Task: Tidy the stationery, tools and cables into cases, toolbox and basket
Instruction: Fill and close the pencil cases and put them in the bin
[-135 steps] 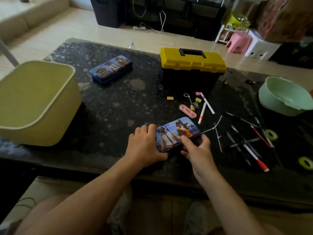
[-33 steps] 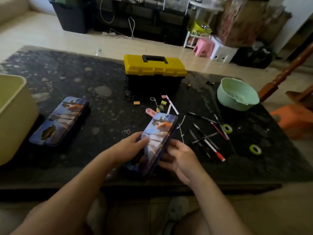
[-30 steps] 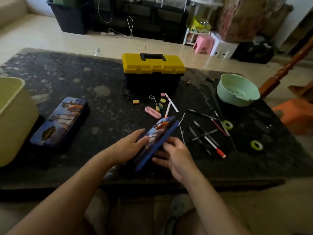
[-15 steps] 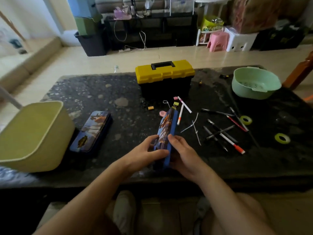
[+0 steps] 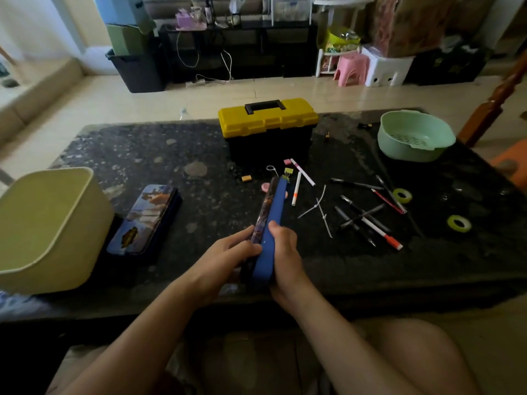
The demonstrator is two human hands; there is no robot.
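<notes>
A blue pencil case [image 5: 271, 223] with a printed lid stands on its long edge near the table's front, pointing away from me. My left hand [image 5: 225, 255] grips its printed lid side and my right hand [image 5: 285, 258] grips its blue side. A second pencil case [image 5: 145, 218] lies flat to the left. Pens and markers [image 5: 368, 218] lie scattered to the right, with white cable ties [image 5: 320, 208] beside them. A shut toolbox [image 5: 268, 126] with a yellow lid stands behind. A pale yellow basket [image 5: 48, 223] sits at the left edge.
A mint green colander bowl [image 5: 415, 135] stands at the back right. Two green tape rolls [image 5: 402, 195] lie at the right. Small erasers and clips [image 5: 286, 171] lie just behind the held case. A wooden chair post [image 5: 493, 104] rises beyond the table's right corner.
The case has gone from lying flat on the table to being lifted and turned onto its edge between both hands. The view has swung left and up.
</notes>
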